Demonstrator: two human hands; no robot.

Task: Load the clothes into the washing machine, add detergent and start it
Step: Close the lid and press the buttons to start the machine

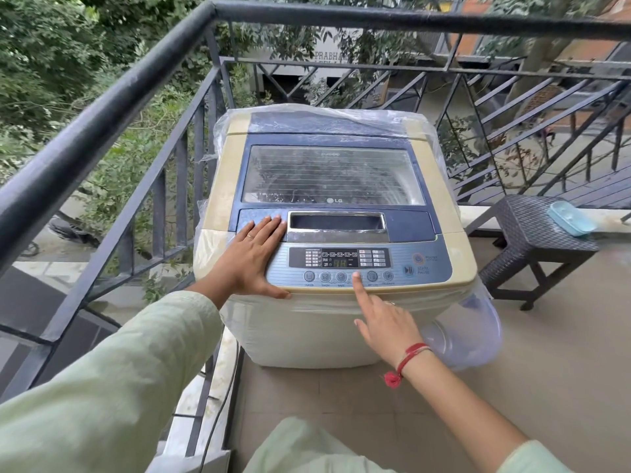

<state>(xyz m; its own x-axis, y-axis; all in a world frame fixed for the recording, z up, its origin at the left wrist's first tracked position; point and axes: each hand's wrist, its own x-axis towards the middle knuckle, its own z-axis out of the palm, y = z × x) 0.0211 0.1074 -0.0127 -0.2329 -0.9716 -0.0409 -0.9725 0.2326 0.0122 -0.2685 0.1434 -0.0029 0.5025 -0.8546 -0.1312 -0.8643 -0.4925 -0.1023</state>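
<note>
On the far left I see the black balcony railing (102,110), its bars running out of view. Next, the left hand (254,257) lies flat and palm down on top of the washing machine (307,329). Its fingers are straight and together, spanning the blue lid edge and the left end of the control panel (403,268), and it grips nothing. Its pale green sleeve is cut off at the lower edge. The machine stands in the railing corner under a clear plastic cover (471,332), its lid (333,175) shut; through the glass I cannot tell what lies in the drum. The display digits are too blurred to read. The right hand (389,322) points, its index fingertip (356,278) pressed on the button row and hiding that button, the other fingers folded and holding nothing. Far right, a dark woven stool (532,233) carries a light blue container (571,218).
</note>
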